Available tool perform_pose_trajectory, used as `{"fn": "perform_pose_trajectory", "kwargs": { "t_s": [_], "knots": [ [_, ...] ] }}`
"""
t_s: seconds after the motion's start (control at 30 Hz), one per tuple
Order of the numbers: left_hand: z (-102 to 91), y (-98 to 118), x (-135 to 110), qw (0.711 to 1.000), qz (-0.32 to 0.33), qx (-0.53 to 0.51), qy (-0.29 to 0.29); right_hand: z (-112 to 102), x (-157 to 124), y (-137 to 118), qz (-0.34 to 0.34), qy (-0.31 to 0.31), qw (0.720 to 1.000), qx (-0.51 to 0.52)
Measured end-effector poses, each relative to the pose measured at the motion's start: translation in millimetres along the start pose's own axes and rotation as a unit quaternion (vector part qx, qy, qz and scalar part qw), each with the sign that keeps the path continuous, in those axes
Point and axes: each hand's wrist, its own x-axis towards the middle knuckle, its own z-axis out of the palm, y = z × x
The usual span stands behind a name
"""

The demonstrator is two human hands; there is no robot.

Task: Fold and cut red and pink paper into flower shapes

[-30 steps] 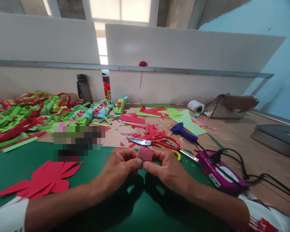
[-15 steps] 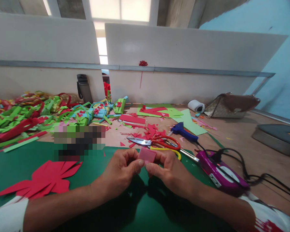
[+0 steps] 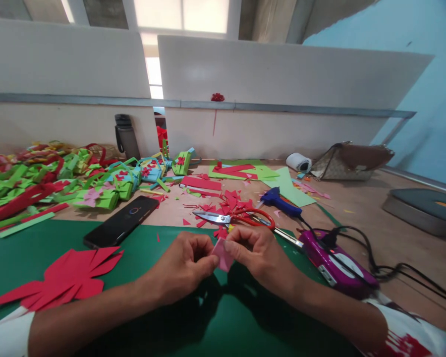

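Observation:
A small piece of pink paper (image 3: 225, 257), creased and tilted, is pinched between both hands above the green mat (image 3: 223, 329). My left hand (image 3: 193, 267) grips its left edge between thumb and curled fingers. On the upper right side, my right hand (image 3: 254, 255) pinches it with thumb and forefinger. Just beyond the hands lie scissors (image 3: 254, 218) with red handles, among red paper scraps (image 3: 236, 201). Red cut-paper petals (image 3: 69, 277) rest on the mat near my left forearm.
A black phone (image 3: 122, 223) overlaps the mat's far edge. Folded green paper pieces (image 3: 107, 196) heap at the left by a dark bottle (image 3: 126, 136). To the right are a blue glue gun (image 3: 280, 201), a purple power strip (image 3: 338, 267) with black cables, and a handbag (image 3: 353, 161).
The pink paper has gone from lying flat-faced to being bent and tilted between my fingers. My right hand has shifted its pinch to the paper's upper side.

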Motion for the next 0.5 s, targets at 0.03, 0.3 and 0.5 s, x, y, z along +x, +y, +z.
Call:
{"fn": "perform_pose_trajectory", "kwargs": {
  "t_s": [0.03, 0.3, 0.5],
  "knots": [
    [0.7, -0.4, -0.2, 1.0, -0.012, -0.01, 0.002, 0.1, -0.4, 0.6, -0.003, 0.007, 1.0, -0.004],
    [6.1, -10.8, 0.3, 0.976, -0.063, -0.201, 0.054, 1.2, 0.2, 2.1, -0.006, 0.006, 1.0, -0.013],
    [4.8, -9.7, 2.9, 0.986, -0.026, -0.154, 0.054, 3.8, -0.7, 4.6, -0.036, -0.011, 0.998, -0.046]
  ]
}}
